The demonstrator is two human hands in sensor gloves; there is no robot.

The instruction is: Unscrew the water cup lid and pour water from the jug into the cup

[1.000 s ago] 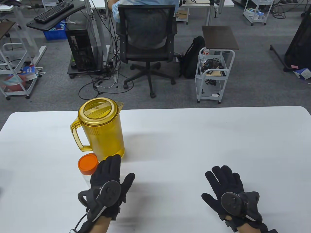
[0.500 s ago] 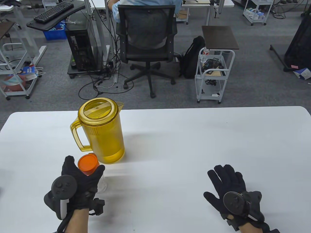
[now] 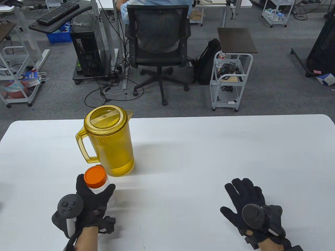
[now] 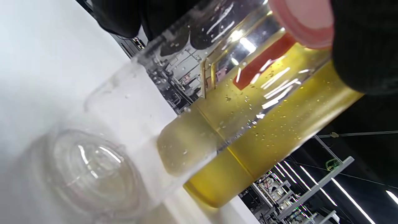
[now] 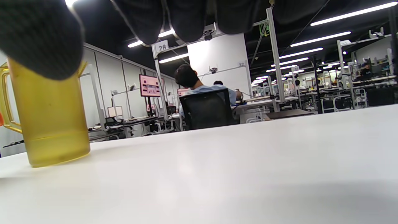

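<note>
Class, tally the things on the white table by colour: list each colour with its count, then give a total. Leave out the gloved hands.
Yellow: 1, the jug
Clear: 1, the cup
Orange: 1, the cup's lid
Total: 3

Beyond the white table, an office chair, backpack and white cart.

overhead table view; low wrist views sharing jug
</note>
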